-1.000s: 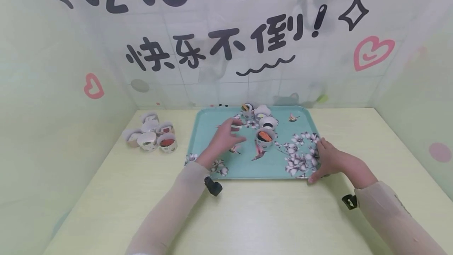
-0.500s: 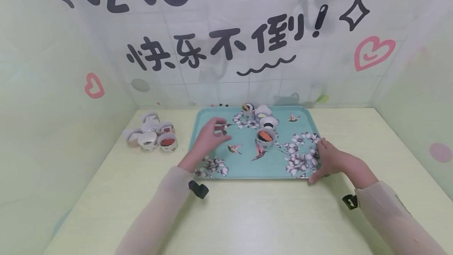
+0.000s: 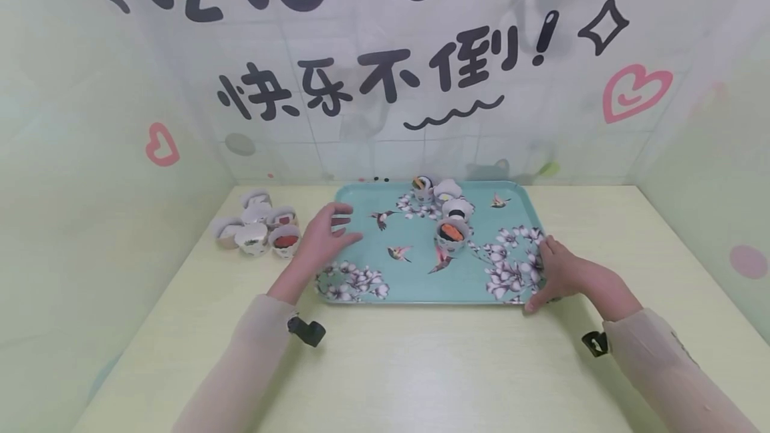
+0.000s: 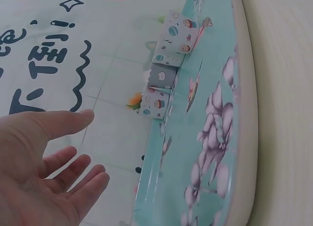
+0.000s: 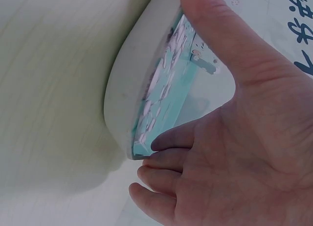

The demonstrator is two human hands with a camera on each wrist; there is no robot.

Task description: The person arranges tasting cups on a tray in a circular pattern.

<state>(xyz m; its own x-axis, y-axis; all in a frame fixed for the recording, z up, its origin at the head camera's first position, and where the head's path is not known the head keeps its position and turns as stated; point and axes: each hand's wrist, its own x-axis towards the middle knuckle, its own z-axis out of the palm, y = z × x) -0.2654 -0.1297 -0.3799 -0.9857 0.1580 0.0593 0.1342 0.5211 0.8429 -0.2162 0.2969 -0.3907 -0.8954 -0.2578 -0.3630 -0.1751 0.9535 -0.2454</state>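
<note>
My left hand (image 3: 323, 238), fingers spread and holding nothing, hovers by the left edge of the turquoise tray (image 3: 415, 279). In the left wrist view, the thumb and fingers of that hand (image 4: 49, 167) stand well apart. My right hand (image 3: 565, 274) rests against the tray's front right corner, its thumb at the front edge and its fingers along the right edge. On the tray stand several small printed paper cups (image 4: 154, 102) in a slanting line. The nearest cup (image 3: 451, 236) holds an orange-topped sushi piece; a dark-wrapped piece shows in the cup (image 3: 457, 209) behind it.
Left of the tray, several similar cups cluster on the pale table (image 3: 409, 366), one cup (image 3: 285, 242) with a red filling. A white lettered sheet (image 3: 361, 132) hangs right behind the tray, and pale side walls flank the table.
My left hand has moved left, from beside the cups on the tray to the tray's left edge. My right hand and the cups have stayed in place.
</note>
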